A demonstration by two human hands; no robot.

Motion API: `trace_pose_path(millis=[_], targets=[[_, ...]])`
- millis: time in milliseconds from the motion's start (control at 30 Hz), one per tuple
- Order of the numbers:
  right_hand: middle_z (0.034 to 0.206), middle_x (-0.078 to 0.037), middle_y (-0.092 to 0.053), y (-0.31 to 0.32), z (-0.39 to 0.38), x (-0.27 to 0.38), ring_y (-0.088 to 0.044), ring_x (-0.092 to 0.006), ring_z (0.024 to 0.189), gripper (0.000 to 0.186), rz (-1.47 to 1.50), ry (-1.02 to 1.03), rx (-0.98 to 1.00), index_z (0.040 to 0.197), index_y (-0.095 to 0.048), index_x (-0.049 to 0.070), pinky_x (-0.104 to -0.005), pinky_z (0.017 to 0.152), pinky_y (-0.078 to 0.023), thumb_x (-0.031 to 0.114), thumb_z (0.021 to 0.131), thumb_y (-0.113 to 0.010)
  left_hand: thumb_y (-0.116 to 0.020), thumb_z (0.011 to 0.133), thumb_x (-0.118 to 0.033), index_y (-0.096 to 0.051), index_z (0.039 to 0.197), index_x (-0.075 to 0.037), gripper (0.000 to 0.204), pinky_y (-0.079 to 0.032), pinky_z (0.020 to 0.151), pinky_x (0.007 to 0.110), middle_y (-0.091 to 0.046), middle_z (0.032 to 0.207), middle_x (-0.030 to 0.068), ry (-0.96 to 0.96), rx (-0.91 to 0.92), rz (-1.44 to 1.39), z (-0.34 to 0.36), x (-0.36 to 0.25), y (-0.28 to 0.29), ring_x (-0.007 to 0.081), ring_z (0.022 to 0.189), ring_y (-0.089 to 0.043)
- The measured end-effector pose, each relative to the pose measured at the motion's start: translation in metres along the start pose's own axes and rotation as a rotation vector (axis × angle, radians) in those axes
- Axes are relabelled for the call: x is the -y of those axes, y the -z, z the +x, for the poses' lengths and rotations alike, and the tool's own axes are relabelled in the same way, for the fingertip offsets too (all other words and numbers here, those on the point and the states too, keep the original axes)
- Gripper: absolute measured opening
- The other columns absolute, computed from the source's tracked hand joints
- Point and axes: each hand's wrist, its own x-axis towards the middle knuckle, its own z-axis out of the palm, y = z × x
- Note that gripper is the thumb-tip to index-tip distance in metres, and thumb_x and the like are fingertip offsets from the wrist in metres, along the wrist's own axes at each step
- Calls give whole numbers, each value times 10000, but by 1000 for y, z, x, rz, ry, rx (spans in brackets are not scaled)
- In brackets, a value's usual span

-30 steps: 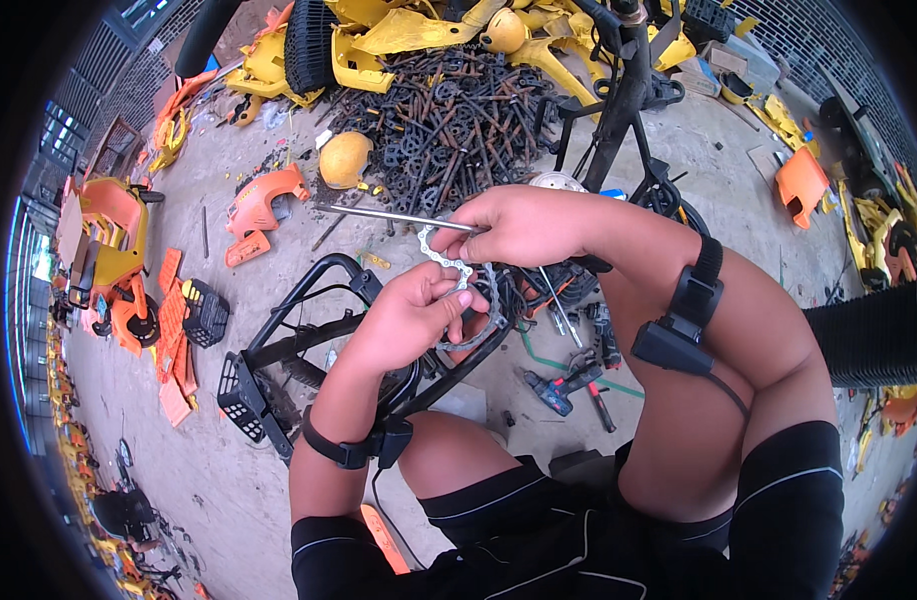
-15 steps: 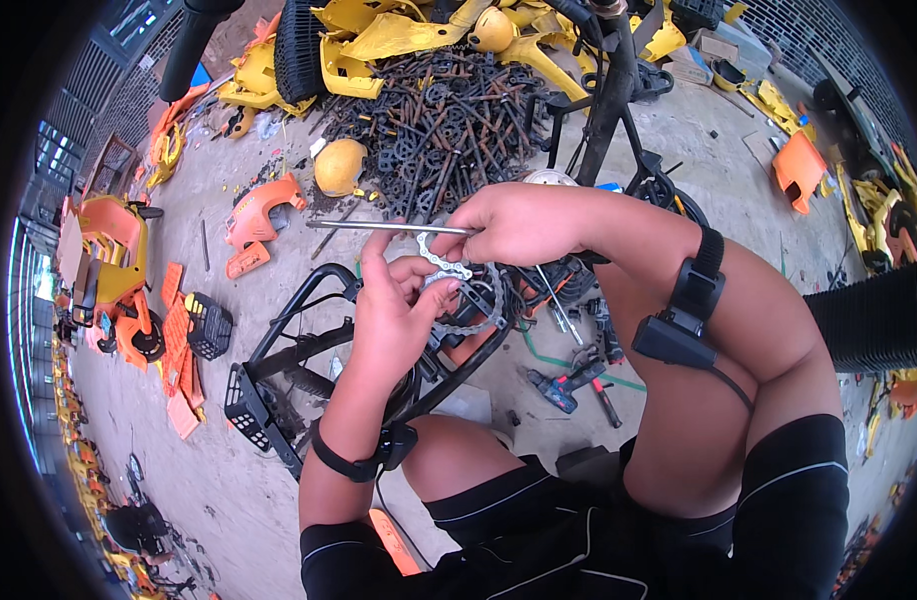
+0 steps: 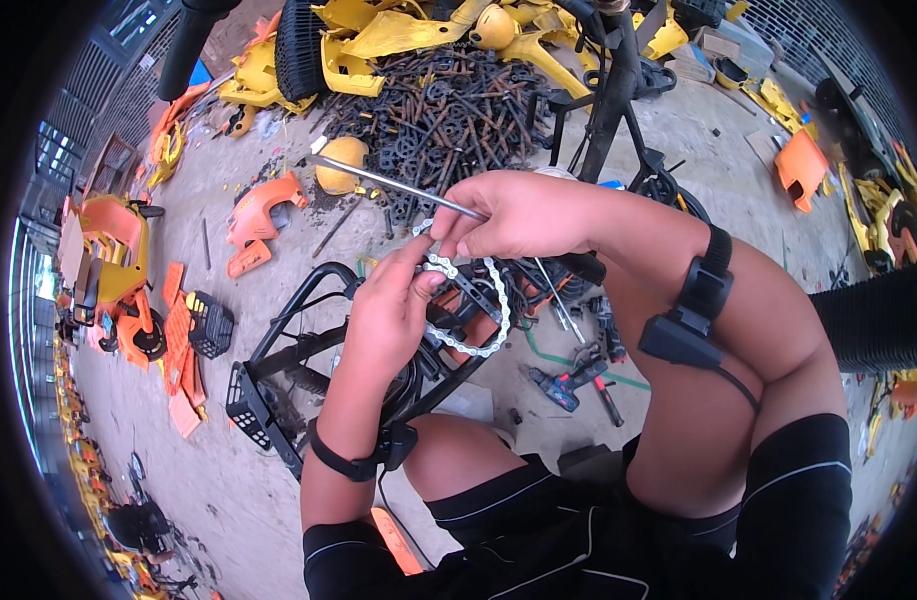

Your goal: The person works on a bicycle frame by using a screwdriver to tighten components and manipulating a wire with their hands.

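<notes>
A silver roller chain (image 3: 503, 310) loops down between my hands over a dark metal frame. My left hand (image 3: 391, 300) is closed, pinching one part of the chain between thumb and fingers. Close above it, my right hand (image 3: 509, 215) grips a long, thin metal rod (image 3: 379, 178) with a flattened tip, like a screwdriver shaft. Its far end points to the upper left, and any handle is hidden in the palm. The right fingertips meet the chain near the left fingers; whether they pinch it I cannot tell.
The black tubular frame (image 3: 299, 300) stands before my knees. A power drill (image 3: 559, 388) and a hammer-like tool (image 3: 609, 400) lie on the floor. Beyond is a heap of rusty metal parts (image 3: 449, 130), with yellow panels (image 3: 409, 40) behind. Orange panels (image 3: 264, 212) lie to the left.
The rod has tilted, its tip rising. My left hand has shifted slightly, and the chain now hangs in a wider, more visible loop below the hands.
</notes>
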Motion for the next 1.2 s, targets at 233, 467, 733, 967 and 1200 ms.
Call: trace_pose_path(millis=[233,467,733,967,1200], targets=[[1153,-106,-687,-1,-6,8,-627,-149,1012,400,7,37,28,1248,-589,-23,-301,856,-506,93,885,-708,-696,919,-109,-627,1107,-32,215,-487,844,355,-567,1175,164,-96,-99,214,3,-1,3,280,1048,-556],[1073,-68,-718,-9,-8,15,-633,-125,911,440,-292,106,5,1267,-623,-2,-294,811,-507,157,879,-758,-682,917,-101,-594,1023,3,173,-456,938,439,-552,1206,206,-217,-148,207,3,-1,5,354,1103,-551],[924,-142,-721,-19,-3,17,-686,-227,828,323,-454,116,-94,1136,-698,22,-361,767,-532,231,895,-748,-678,916,-87,-592,1010,14,163,-477,900,430,-558,1179,211,-254,-169,189,4,-8,10,364,1038,-585],[975,-184,-712,-21,1,10,-695,-350,914,257,-696,293,-119,1128,-673,10,-425,802,-540,97,886,-680,-715,881,-96,-614,1027,5,204,-498,863,440,-569,1174,199,-209,-160,165,3,-1,5,370,1022,-597],[978,-170,-714,-19,-1,16,-686,-368,897,298,-586,346,-135,1148,-683,40,-430,784,-544,114,862,-721,-698,912,-117,-605,1043,18,210,-492,872,426,-558,1174,198,-269,-205,234,3,-1,8,344,1004,-594]])
